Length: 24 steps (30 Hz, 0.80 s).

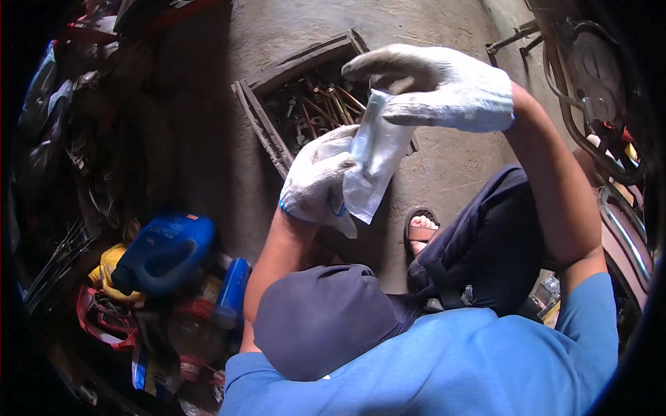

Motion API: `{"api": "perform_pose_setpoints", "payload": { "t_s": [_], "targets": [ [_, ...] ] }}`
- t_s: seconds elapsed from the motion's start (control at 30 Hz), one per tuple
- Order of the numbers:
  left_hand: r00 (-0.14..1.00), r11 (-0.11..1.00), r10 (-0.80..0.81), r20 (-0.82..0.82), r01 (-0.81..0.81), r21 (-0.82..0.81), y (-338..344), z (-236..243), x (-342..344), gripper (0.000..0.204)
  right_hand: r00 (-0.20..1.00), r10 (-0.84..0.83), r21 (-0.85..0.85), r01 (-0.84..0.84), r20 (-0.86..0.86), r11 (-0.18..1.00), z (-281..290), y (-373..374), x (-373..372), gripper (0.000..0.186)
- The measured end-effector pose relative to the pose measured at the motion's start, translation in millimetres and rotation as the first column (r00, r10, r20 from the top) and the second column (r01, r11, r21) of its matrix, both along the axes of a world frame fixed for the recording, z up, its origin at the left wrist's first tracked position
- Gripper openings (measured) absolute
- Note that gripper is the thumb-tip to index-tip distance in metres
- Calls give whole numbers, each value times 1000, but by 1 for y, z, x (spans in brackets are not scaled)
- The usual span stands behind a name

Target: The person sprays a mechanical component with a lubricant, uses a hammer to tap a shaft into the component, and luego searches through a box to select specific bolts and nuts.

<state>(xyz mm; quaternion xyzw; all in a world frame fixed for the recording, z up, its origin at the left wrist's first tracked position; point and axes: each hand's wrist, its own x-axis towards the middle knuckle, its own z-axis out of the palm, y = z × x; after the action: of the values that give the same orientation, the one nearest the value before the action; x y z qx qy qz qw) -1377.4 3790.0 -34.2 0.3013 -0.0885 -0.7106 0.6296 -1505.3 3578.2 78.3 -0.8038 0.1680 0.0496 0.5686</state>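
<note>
A clear, whitish plastic packet (374,166) hangs tilted in front of me, with something slim and pale green along one side that I cannot make out. My left hand (316,182), in a white knitted glove, is closed on the packet's left side. Over the packet's upper end is my right hand (447,90), also gloved, with dirt-darkened fingertips. Its fingers and thumb stand apart, the thumb next to or touching the packet. Behind both hands, a worn wooden box (258,128) on the floor holds metal rods, bolts and other hardware (320,107).
At my left lie a blue plastic jug (170,249), a yellow container (114,270), a blue cylindrical bottle (234,291) and a red-rimmed container (104,319). Bent metal tubing (565,90) and machine parts stand at the right. My sandalled foot (421,229) rests on the concrete floor (444,21).
</note>
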Motion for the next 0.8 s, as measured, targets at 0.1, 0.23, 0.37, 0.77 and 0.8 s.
{"api": "perform_pose_setpoints", "payload": {
  "t_s": [0.1, 0.23, 0.37, 0.77, 0.8],
  "targets": [
    [949, 998, -67, 307, 58, 38, -1, -10, -2, 61, 978, 106, 96, -89, -179, 991, -5, -2, 4, 39],
    [970, 986, 157, -186, -163, -18, 4, -11, -5, 57, 963, 85, -11, -91, -256, 996, 4, -1, 6, 31],
    [926, 970, 180, -331, -224, -99, 3, -4, 1, 75, 966, 8, -16, -13, -259, 1000, 0, -6, 3, 27],
    [879, 984, 162, 449, -178, -7, 9, 9, 19, 46, 975, -59, 130, 88, -215, 988, -9, 5, 5, 38],
    [905, 983, 163, 394, -184, 16, 10, 8, 18, 46, 975, -57, 128, 86, -215, 988, -9, 5, 6, 38]
  ]
}}
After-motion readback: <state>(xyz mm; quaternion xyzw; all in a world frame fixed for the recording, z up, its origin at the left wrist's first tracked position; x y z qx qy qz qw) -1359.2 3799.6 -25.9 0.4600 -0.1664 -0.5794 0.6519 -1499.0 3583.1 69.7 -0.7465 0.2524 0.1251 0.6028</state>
